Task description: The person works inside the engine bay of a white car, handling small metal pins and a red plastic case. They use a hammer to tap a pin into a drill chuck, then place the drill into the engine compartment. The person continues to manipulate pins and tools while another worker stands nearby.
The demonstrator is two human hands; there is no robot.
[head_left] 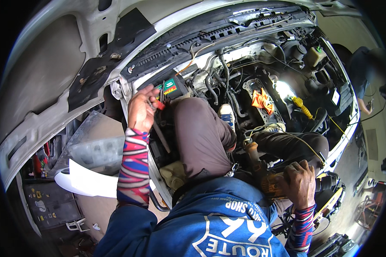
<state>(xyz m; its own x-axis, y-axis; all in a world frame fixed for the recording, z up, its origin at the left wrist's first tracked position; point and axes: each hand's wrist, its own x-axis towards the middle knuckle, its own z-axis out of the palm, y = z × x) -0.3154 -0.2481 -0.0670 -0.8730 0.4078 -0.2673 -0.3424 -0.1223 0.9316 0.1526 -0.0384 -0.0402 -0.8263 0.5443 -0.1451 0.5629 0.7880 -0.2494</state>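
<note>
Head cam: L hand point(141, 108) just left of batt. point(170, 89), fingers curled, pinching a small red piece point(159, 105), partly hidden, can't ID it. R hand point(299, 182) wraps a scuffed yellow-black power tool point(268, 183), well below-right of batt.; fingertips hidden. Crumpled orange cloth point(262, 101) sits right of batt. Far right of batt., pale plastic reservoir point(315, 57), green cap, contents unclear.

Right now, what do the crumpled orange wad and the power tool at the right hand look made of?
Orange wad: probably cloth, matte, from its soft creases. Power tool: likely plastic housing, dull yellow and dark; moulded-looking, though painted metal isn't ruled out.
</note>
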